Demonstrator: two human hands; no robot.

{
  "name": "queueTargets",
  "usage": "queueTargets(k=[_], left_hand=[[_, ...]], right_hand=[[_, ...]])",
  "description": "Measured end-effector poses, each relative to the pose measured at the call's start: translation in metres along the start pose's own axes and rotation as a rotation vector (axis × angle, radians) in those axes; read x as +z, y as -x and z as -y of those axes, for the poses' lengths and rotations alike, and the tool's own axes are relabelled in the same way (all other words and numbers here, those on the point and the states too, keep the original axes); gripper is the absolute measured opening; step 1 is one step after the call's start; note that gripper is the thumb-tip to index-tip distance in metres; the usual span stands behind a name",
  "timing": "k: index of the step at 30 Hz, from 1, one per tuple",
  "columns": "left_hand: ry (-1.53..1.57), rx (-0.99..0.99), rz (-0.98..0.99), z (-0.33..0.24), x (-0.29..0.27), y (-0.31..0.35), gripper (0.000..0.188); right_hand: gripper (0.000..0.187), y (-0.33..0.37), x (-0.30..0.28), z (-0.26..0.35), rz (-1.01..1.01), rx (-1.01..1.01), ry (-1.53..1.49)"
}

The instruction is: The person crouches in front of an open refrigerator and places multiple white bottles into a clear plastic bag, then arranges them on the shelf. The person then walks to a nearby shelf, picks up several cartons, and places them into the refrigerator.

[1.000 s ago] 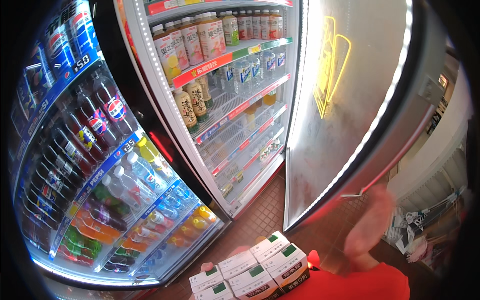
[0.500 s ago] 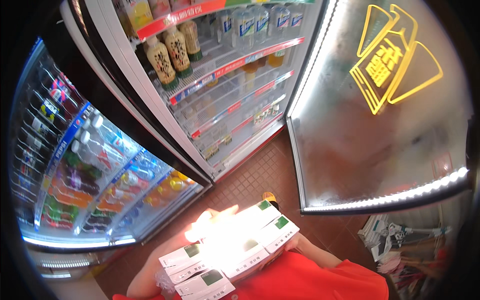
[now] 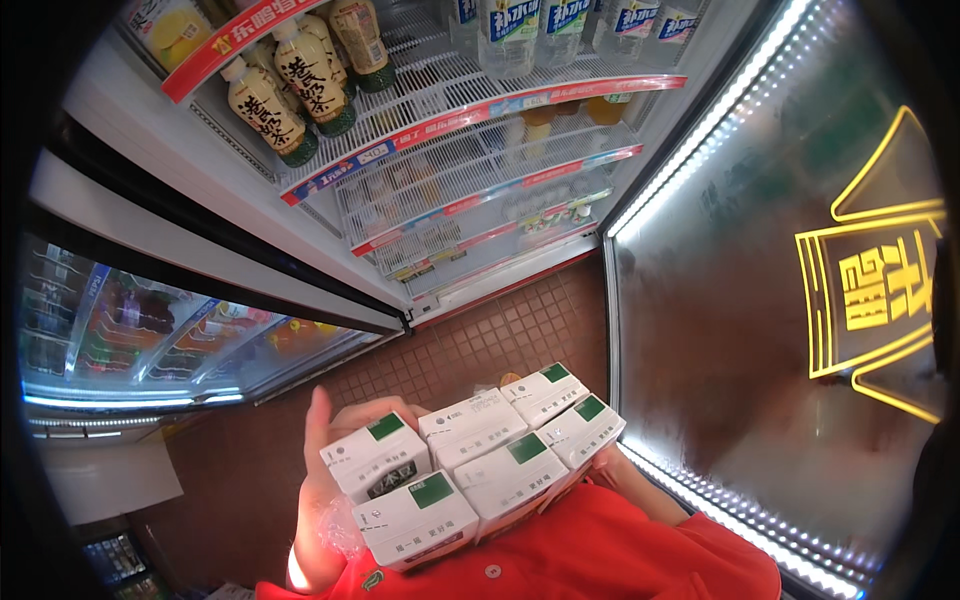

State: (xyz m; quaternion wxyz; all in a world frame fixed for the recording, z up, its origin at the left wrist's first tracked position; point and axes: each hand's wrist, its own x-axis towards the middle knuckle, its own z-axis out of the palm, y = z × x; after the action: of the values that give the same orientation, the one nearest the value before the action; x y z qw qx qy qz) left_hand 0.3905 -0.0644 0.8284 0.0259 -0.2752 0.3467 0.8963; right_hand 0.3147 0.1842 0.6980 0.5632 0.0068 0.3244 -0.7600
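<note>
Several white drink cartons with green corner patches (image 3: 500, 480) sit packed in two rows against the red shirt. My left hand (image 3: 314, 475) is wrapped round their left side, thumb pointing up and fingers behind the far row. At the right end, my right hand (image 3: 604, 468) grips from the side and below, mostly hidden by the cartons. Crumpled clear plastic (image 3: 343, 525) hangs by my left wrist. In front stands an open drinks fridge, its wire shelf (image 3: 470, 105) holding bottles of milk tea (image 3: 268, 112) at left and clear bottles (image 3: 508, 40) at right.
The glass fridge door (image 3: 720, 300), edged with white lights and showing a yellow sign, stands open at the right. Another lit drinks fridge (image 3: 150, 330) is at the left. Brown tiled floor (image 3: 480, 345) lies between. Lower shelves (image 3: 430, 235) hold small drinks.
The open fridge and its shelves now appear nearer, and the door sign has shifted right and down. Bright glare over the cartons and left hand is gone. Both hands still hold the cartons.
</note>
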Motion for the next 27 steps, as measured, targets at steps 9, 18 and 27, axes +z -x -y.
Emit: queueTargets(k=[9, 18, 27], left_hand=[[-0.675, 0.111, -0.222, 0.011, 0.028, -0.012, 0.046], [-0.716, -0.011, -0.175, 0.012, -0.032, -0.034, 0.057], [-0.880, -0.012, -0.033, 0.033, -0.085, -0.047, 0.105]], right_hand=[[0.104, -0.008, -0.026, 0.036, 0.004, 0.072, -0.066], [0.100, -0.028, -0.026, 0.029, -0.093, 0.120, -0.119], [0.095, -0.068, -0.055, 0.003, -0.195, 0.263, -0.233]])
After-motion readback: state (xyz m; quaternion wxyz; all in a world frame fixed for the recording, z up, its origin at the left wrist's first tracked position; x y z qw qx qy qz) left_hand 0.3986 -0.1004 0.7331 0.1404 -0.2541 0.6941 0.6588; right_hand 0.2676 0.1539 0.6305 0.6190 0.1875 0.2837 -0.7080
